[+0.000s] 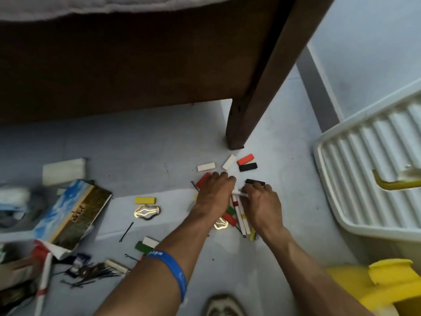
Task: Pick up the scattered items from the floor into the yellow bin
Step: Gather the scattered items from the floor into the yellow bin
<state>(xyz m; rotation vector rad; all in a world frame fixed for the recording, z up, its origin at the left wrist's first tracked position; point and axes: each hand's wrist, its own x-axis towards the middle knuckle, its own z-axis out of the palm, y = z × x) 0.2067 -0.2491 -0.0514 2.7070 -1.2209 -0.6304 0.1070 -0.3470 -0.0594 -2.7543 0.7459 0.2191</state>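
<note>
Fingers (224, 179) hiding blocks (230, 216), yellow bin (391, 283) cropped

The hands (237, 201) meet over a pile of blocks (234, 215) just in front of the bed leg (237, 126). More blocks (247, 163) lie between pile and leg. Left of the leg lies a box (73, 213); right of it a rack (364, 179), with the bin (387, 283) nearer the person.

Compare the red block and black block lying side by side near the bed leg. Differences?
Colour: the red block is orange-red, the black block black. Position: the red block lies nearer the bed leg, the black block on the side toward the hands. Tilt: the red block is angled slightly more steeply than the black block. Shared: both are flat, same-shaped rectangular pieces, untouched on the floor, close together.
</note>
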